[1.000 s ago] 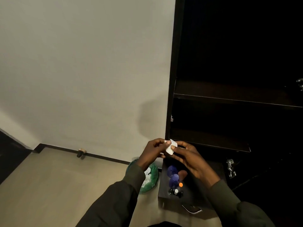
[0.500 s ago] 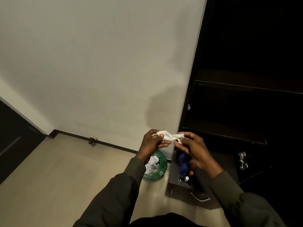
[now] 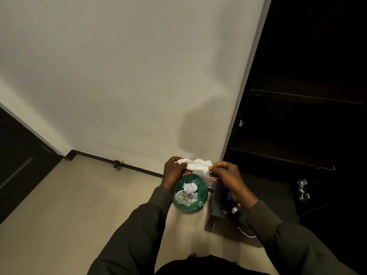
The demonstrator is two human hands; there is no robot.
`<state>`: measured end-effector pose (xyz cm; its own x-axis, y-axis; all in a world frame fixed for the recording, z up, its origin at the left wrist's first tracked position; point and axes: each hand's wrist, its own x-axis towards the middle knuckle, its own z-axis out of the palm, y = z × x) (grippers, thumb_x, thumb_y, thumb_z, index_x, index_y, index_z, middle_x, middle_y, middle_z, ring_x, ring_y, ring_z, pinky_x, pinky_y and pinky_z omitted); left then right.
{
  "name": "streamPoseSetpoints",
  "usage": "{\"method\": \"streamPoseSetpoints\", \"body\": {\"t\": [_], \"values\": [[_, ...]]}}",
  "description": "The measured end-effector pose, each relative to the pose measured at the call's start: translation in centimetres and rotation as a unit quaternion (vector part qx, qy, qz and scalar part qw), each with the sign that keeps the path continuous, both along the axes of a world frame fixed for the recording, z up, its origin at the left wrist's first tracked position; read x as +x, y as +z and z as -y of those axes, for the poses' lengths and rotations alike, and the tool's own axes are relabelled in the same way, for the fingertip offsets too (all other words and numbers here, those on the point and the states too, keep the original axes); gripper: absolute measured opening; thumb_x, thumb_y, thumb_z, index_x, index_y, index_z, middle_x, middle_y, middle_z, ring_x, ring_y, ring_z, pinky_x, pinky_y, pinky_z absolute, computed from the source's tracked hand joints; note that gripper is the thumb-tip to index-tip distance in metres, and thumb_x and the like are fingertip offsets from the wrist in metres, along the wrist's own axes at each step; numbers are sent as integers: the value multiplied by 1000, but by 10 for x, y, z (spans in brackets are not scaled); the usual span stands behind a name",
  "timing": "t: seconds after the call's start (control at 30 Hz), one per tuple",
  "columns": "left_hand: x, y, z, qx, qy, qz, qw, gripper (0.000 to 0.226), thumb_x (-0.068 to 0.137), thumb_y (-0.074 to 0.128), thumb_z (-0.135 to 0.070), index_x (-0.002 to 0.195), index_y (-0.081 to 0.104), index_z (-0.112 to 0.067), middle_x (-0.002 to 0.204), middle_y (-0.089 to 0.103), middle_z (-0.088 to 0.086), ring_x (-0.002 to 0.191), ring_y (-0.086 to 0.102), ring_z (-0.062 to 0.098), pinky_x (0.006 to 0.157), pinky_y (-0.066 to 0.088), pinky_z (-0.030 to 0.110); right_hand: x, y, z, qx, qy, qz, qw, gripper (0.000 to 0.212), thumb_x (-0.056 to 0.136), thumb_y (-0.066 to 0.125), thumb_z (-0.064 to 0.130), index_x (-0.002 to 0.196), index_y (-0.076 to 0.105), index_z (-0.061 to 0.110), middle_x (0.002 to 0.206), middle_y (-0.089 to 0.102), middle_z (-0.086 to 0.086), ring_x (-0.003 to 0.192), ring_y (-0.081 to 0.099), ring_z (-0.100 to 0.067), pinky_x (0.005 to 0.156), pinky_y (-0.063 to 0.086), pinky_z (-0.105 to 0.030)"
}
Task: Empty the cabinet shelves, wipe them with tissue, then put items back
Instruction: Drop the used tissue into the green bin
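Both hands hold a crumpled white tissue [image 3: 195, 165] stretched between them, above a green bin [image 3: 191, 193] full of used paper on the floor. The left hand [image 3: 174, 171] pinches one end, the right hand [image 3: 226, 175] pinches the other. To the right the dark cabinet [image 3: 297, 126] stands open, its shelves in shadow.

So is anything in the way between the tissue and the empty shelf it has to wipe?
Nothing visible blocks it. Both hands, left hand and right hand, hold the tissue in front of the wall, above the green bin. The dark shelf to the right is open, though its inside is too dark to see well.
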<state>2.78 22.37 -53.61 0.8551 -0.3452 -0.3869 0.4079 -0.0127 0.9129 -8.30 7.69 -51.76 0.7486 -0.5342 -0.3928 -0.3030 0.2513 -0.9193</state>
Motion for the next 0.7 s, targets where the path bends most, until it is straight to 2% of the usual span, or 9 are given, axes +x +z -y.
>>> {"method": "streamPoseSetpoints", "body": {"t": [0.07,0.17,0.23,0.33,0.5,0.57,0.63,0.7], "values": [[5,-7,-1,-10,8,-28,1000,12,92,53,7,94,50,-5,81,58,19,51,57,15,51,55,22,2,-6,-2,5,-7,-10,1000,1,88,66,5,88,66,4,87,68,-13,79,67,-18,67,57,-24],[11,-20,0,-29,22,-72,997,9,96,52,2,102,50,-4,94,62,19,72,65,23,63,62,29,4,-15,-6,54,-21,-18,998,4,91,60,7,90,64,6,93,69,-13,88,68,-20,80,57,-35],[15,-29,2,-39,45,-92,994,10,97,49,2,107,49,-2,96,63,21,77,67,28,62,62,30,2,-18,-6,68,-27,-19,997,9,94,57,12,96,63,6,98,71,-11,95,69,-23,87,56,-41],[22,-45,3,-28,79,-107,991,16,97,50,3,112,46,-2,99,62,24,78,66,34,60,62,32,-5,-20,-3,66,-27,-13,997,17,95,57,15,109,62,7,105,71,-13,100,68,-24,92,55,-41],[37,-66,15,66,86,-89,990,17,89,53,11,95,49,-4,83,58,22,59,60,30,45,56,28,-2,-22,2,41,22,-37,998,23,93,59,12,115,62,6,112,67,-22,105,65,-36,95,52,-41],[46,-78,17,102,71,-80,989,17,85,57,10,90,51,-6,84,61,24,62,64,32,55,59,36,3,-19,0,17,54,-44,997,26,92,61,9,118,62,8,105,69,-15,98,66,-29,88,54,-35],[58,-94,19,145,57,-73,985,18,82,61,4,85,53,-11,94,64,24,74,70,38,69,61,48,7,-18,-1,17,52,-33,998,27,90,62,7,117,63,8,106,69,-14,94,65,-23,81,55,-27],[69,-109,24,181,50,-63,980,18,79,66,0,82,56,-15,94,65,18,78,72,37,69,62,47,5,-19,2,32,41,-19,998,25,90,62,8,115,64,9,112,69,-16,100,67,-23,85,55,-28]]}}
